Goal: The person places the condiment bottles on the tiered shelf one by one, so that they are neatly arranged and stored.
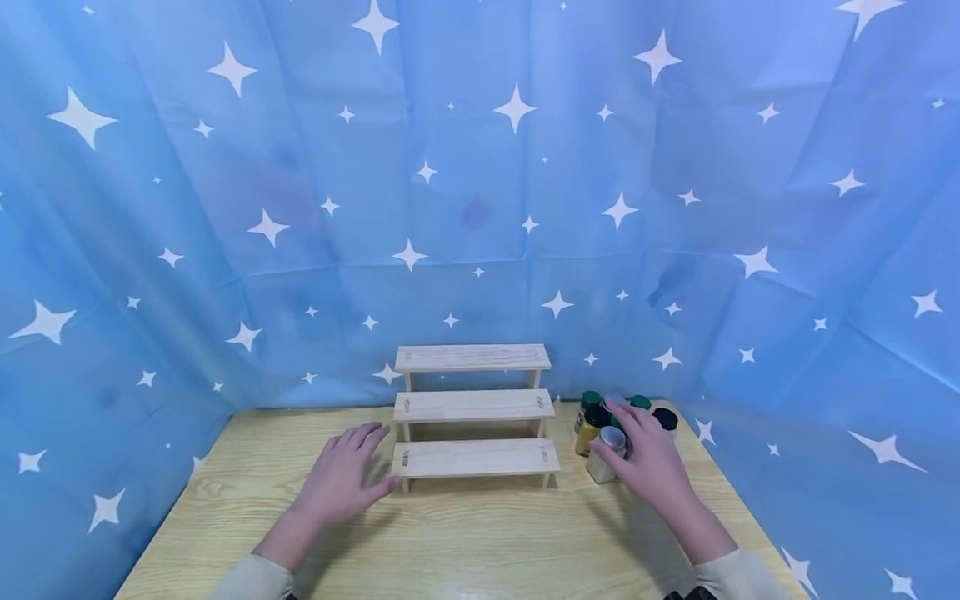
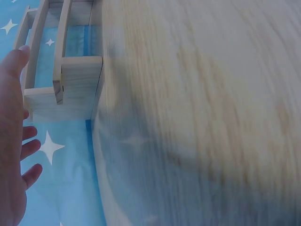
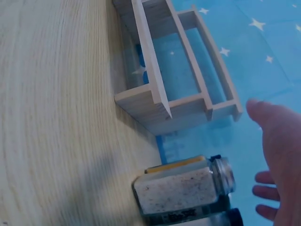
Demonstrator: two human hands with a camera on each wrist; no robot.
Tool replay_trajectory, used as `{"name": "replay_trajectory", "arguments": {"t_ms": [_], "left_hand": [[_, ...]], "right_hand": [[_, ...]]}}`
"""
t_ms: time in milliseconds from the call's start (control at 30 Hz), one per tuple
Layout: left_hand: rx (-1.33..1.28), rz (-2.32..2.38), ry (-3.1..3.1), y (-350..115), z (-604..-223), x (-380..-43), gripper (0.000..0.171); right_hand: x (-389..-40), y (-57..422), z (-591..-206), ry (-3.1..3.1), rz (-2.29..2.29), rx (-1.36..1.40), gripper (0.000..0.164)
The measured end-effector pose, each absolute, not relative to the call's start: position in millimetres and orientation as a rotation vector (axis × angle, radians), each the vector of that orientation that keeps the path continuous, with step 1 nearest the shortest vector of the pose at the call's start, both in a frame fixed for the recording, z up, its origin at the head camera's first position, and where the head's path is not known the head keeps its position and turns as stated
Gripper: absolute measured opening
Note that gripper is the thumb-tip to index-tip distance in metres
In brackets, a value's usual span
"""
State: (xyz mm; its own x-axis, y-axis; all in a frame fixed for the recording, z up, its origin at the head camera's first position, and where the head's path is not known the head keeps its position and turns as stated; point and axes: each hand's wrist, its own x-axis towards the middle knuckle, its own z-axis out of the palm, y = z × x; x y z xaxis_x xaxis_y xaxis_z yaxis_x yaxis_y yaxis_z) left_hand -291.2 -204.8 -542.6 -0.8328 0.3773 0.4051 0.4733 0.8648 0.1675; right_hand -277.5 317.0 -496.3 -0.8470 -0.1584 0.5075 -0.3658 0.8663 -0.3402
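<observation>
A three-tier wooden step rack (image 1: 474, 406) stands near the middle of the table, its tiers bare. My left hand (image 1: 341, 479) hovers at its left end with fingers spread, the thumb overlapping the lowest tier's corner in the head view. To the rack's right, several spice jars stand in a cluster. My right hand (image 1: 652, 462) is over them with relaxed fingers, partly hiding them. Nearest to it is a silver-capped jar (image 3: 174, 190) of pale grains. In the right wrist view, the fingers are apart from its cap. Both hands hold nothing.
Behind the silver-capped jar are a black-capped yellow jar (image 1: 588, 439), green-capped jars, one with its green lid (image 1: 591, 397) showing, and another black lid (image 1: 664, 417). A blue star-printed curtain (image 1: 472, 217) surrounds the back and sides of the wood-grain table (image 1: 480, 542).
</observation>
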Motion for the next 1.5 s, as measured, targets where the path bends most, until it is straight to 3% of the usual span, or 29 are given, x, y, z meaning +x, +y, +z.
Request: {"name": "replay_trajectory", "arguments": {"t_ms": [500, 1500], "left_hand": [[-0.777, -0.657, -2.686, -192.3, -554.7, -299.3, 0.077], [-0.75, -0.784, -2.715, -189.0, -564.1, -310.3, 0.068]], "right_hand": [[-276.6, 318.3, -509.1, -2.554, 0.547, 0.364, 0.05], [-291.4, 322.6, -515.3, -2.572, 0.526, 0.323, 0.042]]}}
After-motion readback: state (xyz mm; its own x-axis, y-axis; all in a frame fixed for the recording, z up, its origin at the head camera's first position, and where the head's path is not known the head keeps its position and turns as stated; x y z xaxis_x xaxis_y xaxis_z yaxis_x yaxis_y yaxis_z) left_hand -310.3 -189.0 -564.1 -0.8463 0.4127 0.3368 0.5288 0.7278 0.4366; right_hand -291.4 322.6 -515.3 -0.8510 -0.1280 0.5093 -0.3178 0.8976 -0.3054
